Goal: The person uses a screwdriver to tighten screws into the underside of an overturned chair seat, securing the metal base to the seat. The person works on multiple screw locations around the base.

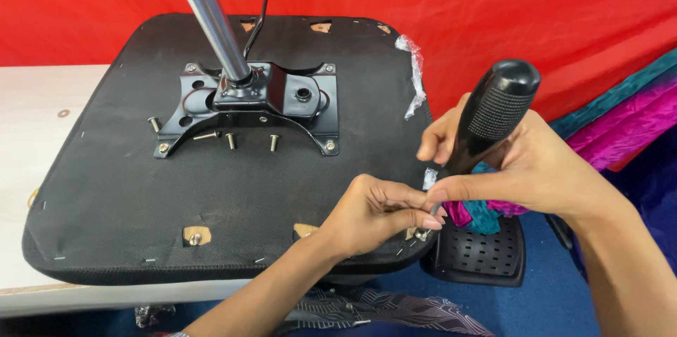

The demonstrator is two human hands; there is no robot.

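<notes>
At the near right edge of the upturned black fabric seat base (211, 189), the right hand (522, 168) grips a black ribbed-handled screwdriver (493, 115) upright; the left hand (374, 213) pinches a small silver bolt (422, 234) beneath it, at the overhanging rim beyond the white table (35, 132).

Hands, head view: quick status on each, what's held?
Left hand: fingers pinched shut at the seat edge, on something too small to identify.
Right hand: closed around the black screwdriver handle.
</notes>
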